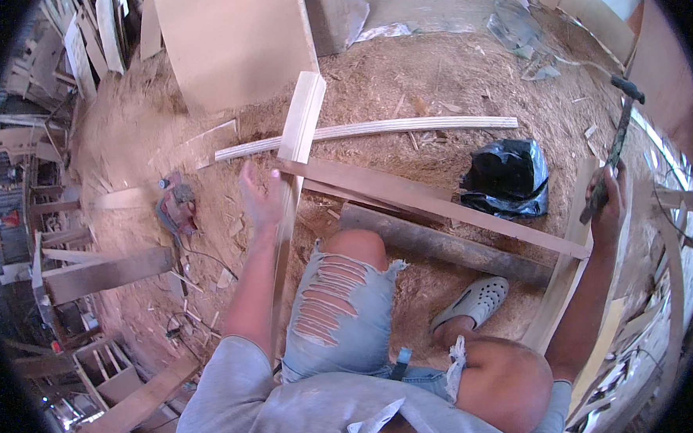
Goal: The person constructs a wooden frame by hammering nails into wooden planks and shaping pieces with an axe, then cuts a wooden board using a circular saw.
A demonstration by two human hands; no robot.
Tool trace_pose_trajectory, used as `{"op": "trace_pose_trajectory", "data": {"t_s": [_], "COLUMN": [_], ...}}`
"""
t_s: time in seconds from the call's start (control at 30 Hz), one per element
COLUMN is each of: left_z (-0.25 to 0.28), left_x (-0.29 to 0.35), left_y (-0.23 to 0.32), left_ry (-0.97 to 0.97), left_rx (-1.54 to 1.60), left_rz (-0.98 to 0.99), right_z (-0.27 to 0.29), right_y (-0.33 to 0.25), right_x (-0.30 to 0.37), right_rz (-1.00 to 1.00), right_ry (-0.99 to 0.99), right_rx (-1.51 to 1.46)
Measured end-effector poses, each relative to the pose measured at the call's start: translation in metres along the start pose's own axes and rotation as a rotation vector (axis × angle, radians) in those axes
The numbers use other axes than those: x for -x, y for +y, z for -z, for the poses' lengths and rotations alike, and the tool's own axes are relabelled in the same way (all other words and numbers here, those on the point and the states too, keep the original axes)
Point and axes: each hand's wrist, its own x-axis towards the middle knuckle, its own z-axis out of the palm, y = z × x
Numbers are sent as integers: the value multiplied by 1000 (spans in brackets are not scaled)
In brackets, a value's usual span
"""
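My right hand [608, 195] is closed round the handle of a hammer [622, 127], whose dark head points up at the right. At the left edge of a wooden frame, my left hand [261, 197] is open, its fingers apart beside the pale left rail [299, 129]. A reddish-brown crosspiece [440, 204] runs from that rail to the right rail [558, 295]. The frame lies around my legs. Beneath the crosspiece is a thick dark bar [450, 242], round or beam-like; I cannot tell which.
A grooved pale strip [412, 125] lies beyond the crosspiece. A black plastic bag [505, 178] sits on the sawdust-covered floor. To the left are a corded power tool [177, 206] and a wooden stand [107, 276]. A large panel [236, 46] stands at the far side.
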Motion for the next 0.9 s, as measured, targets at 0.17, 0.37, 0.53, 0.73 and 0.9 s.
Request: {"op": "trace_pose_trajectory", "data": {"t_s": [0.17,0.37,0.53,0.73,0.9], "left_z": [-12,-12,0,1,-5], "left_x": [6,-1,-3,-11,-13], "left_y": [9,5,19,21,21], "left_ry": [-271,-268,-295,-275,-277], "left_rx": [-50,-23,-32,-23,-65], "left_rz": [-10,-44,56,-29,-47], "right_z": [-108,-231,-360,-496,-556], "right_y": [-64,-90,-63,27,96], "right_x": [9,20,70,130,146], "right_rz": [-80,146,102,77,359], "right_ry": [-358,-685,-764,-622,-436], "right_rx": [246,646,830,654,683]}}
